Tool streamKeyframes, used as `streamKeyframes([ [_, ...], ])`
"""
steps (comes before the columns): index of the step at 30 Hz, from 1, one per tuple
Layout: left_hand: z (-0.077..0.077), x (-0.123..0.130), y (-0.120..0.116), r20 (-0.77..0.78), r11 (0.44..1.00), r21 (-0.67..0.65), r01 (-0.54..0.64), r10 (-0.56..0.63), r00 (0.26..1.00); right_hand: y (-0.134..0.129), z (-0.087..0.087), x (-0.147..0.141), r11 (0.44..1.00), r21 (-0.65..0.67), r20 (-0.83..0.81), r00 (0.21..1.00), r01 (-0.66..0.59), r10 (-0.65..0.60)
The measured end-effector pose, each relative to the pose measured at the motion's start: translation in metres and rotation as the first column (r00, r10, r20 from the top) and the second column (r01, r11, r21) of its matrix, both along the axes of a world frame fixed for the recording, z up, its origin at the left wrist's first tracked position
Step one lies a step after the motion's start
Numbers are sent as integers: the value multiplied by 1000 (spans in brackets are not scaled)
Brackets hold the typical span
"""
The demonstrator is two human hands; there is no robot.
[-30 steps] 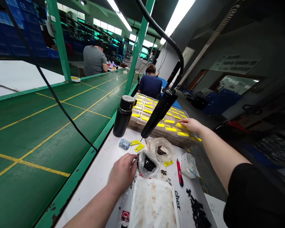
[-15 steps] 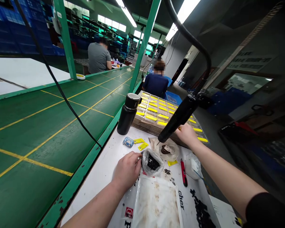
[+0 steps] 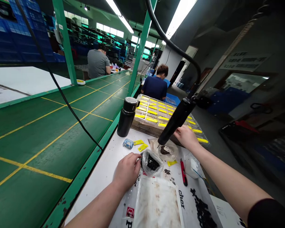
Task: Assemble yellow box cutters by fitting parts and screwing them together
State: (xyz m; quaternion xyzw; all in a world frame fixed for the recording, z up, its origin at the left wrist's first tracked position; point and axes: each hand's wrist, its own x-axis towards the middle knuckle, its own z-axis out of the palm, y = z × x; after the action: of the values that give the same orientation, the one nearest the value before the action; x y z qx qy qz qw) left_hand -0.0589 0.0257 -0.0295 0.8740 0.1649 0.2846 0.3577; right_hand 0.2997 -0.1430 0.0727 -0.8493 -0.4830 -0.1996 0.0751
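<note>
close work, seen from above

a long white workbench (image 3: 102, 186) carries a wooden tray of yellow-striped packs (image 3: 154, 115). a slim black corded tool (image 3: 178, 117) hangs tip-down at a clear plastic bag of black parts (image 3: 167, 151). your right hand (image 3: 186, 137) sits just beside the tool, fingers curled; you cannot tell if they grip. your left hand (image 3: 127, 172) touches a second clear bag of black parts (image 3: 152, 164), grip equally unclear.

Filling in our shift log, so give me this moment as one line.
left hand: at bag of black bits | right hand: beside hanging black tool, its tip over second bag
</note>
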Motion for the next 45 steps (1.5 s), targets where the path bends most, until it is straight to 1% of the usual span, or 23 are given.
streamKeyframes([
  [5, 0, 0, 0, -8, 1000, -6, -8, 8, 1000, -17, -1, 12, 1000, 7, -16, 1000, 18, -18],
  [9, 0, 0, 0, -10, 1000, -10, -9, 8, 1000, -30, -1, 20, 1000, 2, -72, 997, -29, 29],
  [14, 1, 0, -1, -8, 1000, -16, -12, 12, 1000, -45, -2, 15, 996, 18, -134, 987, -86, 87],
  [18, 0, -1, -1, -9, 1000, -13, -9, 9, 1000, -53, -4, 7, 996, 49, -170, 982, -74, 82],
  [25, -2, 0, 0, -22, 1000, -6, -6, 6, 1000, -54, -2, -4, 994, 88, -197, 977, -65, 81],
  [33, -1, 1, 1, -10, 1000, 18, 5, -5, 1000, -51, -14, -13, 985, 175, -193, 981, -2, 37],
  [40, -3, 2, 3, -7, 999, 37, -1, 2, 1000, -48, -10, -27, 981, 195, -227, 973, 6, 40],
  [45, -4, 3, 4, -4, 999, 46, 1, -1, 1000, -47, -13, -31, 981, 195, -228, 973, 11, 34],
])
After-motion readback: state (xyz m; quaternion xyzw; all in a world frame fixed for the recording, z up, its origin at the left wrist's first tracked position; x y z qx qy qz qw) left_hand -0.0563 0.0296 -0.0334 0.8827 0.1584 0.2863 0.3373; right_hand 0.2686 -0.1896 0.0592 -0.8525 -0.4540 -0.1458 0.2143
